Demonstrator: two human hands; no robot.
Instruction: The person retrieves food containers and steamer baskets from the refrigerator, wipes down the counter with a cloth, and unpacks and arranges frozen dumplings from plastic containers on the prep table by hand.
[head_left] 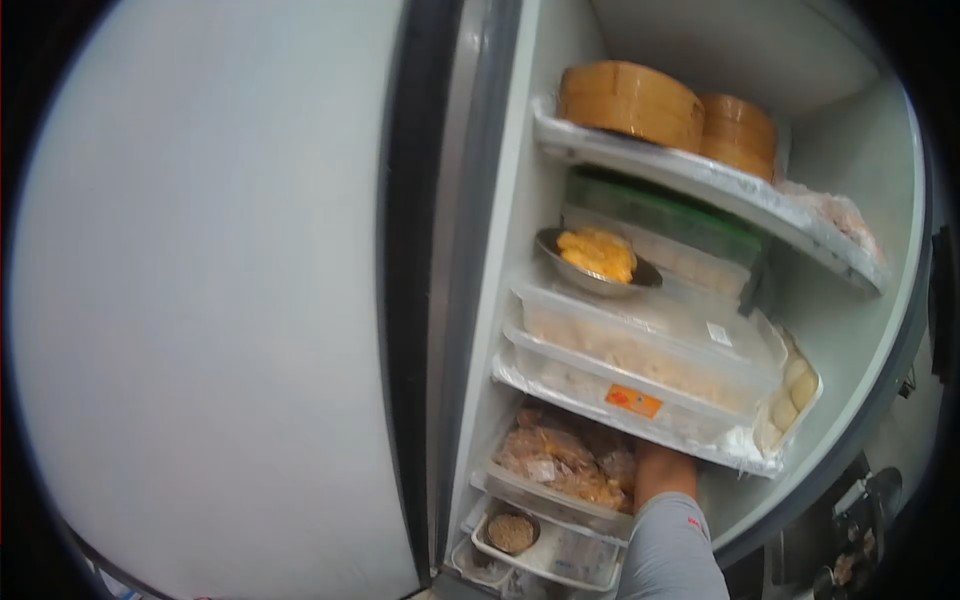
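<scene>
Right hand: hidden below the middle shelf [530, 387]; grip cannot be determined. Wrist [665, 468]: beside the plastic tray [560, 500] of bagged food [560, 455]. Overhead obstruction: the shelf, carrying stacked plastic containers [640, 365] and metal bowl [590, 280]. Uppermost shelf [660, 155]: two bamboo steamers [630, 100].

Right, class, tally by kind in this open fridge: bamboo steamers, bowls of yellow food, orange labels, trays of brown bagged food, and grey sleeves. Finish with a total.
Bamboo steamers: 2
Bowls of yellow food: 1
Orange labels: 1
Trays of brown bagged food: 1
Grey sleeves: 1
Total: 6
</scene>
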